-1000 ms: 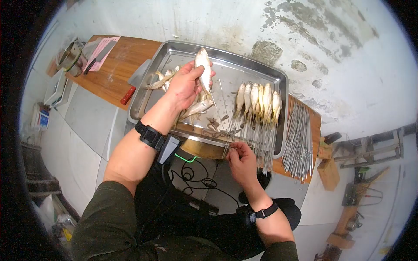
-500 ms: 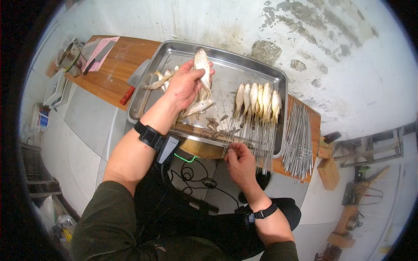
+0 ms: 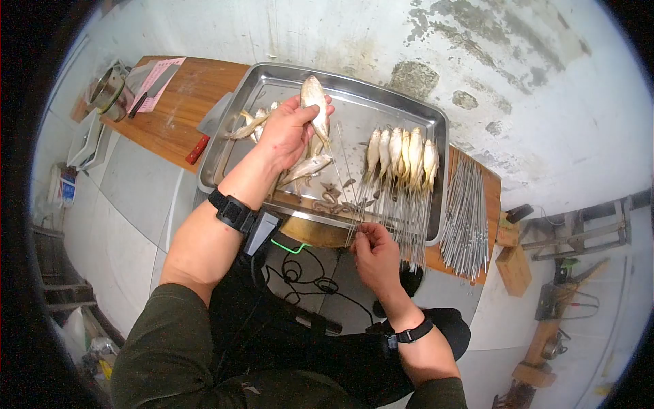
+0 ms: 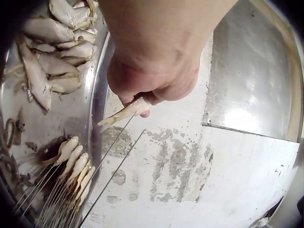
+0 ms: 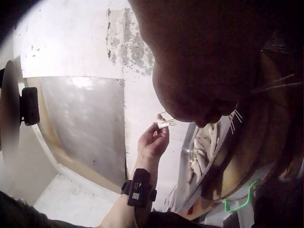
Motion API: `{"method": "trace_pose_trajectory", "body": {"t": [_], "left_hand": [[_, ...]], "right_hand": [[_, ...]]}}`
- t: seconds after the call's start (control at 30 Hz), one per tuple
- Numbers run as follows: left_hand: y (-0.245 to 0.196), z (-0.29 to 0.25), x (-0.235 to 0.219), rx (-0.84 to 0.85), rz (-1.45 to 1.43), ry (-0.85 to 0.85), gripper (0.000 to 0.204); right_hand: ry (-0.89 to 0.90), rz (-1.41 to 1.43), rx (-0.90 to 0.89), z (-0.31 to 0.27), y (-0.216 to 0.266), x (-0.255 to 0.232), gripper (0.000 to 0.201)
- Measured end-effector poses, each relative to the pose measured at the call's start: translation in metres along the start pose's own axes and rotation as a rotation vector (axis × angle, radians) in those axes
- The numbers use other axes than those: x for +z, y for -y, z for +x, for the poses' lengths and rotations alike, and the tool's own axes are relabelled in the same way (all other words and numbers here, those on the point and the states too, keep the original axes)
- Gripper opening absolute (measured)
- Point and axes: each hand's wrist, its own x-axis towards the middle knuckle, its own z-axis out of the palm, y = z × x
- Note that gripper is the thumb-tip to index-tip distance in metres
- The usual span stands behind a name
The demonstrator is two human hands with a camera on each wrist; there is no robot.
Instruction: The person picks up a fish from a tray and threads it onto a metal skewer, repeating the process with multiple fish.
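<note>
Got a fish [image 3: 314,102] clamped in my L hand [image 3: 289,129], over tray [image 3: 364,109] nr far edge. R hand [image 3: 376,253] pinching skewers [image 4: 112,177] @ near edge.

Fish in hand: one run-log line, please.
left hand: grips fish | right hand: pinches skewers | tray: loose fish left, skewered fish right

- Shirt [image 3: 286,383]: dark olive green, tiny pale mark on the front. Sleeves [image 3: 163,334] stop around my elbows, can't tell if they're rolled or just short.
- Trousers [image 3: 436,328]: plain black.
- Left hand [image 3: 289,133] and right hand [image 3: 377,253]: bare, lol.
- Left wrist: chunky black strap [image 3: 232,213] plus a dark grey wedge-shaped box [image 3: 263,235], with a little pale printed patch on its black back.
- Black cable [image 3: 258,273] coming off that box.
- Right wrist: slimmer black band [image 3: 417,330], small dark block [image 3: 393,341] on it with a shiny edge.
</note>
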Motion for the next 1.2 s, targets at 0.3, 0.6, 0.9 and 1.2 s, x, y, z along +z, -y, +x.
{"method": "trace_pose_trajectory", "body": {"t": [0.3, 0.6, 0.9, 1.2], "left_hand": [[0.004, -0.001, 0.002, 0.001, 0.051, 0.023, 0.032], [0.005, 0.0, 0.003, 0.022, 0.05, 0.011, 0.031], [0.006, 0.001, 0.002, 0.035, 0.024, 0.007, 0.032], [0.005, 0.0, 0.004, 0.045, 0.013, 0.014, 0.033]], "right_hand": [[-0.03, -0.077, -0.041, -0.001, 0.004, 0.0, 0.013], [-0.04, -0.043, 0.006, -0.002, 0.006, 0.0, 0.013], [-0.029, 0.028, 0.044, -0.005, 0.009, 0.002, 0.013], [-0.032, 0.078, 0.033, -0.007, 0.011, 0.003, 0.011]]}}
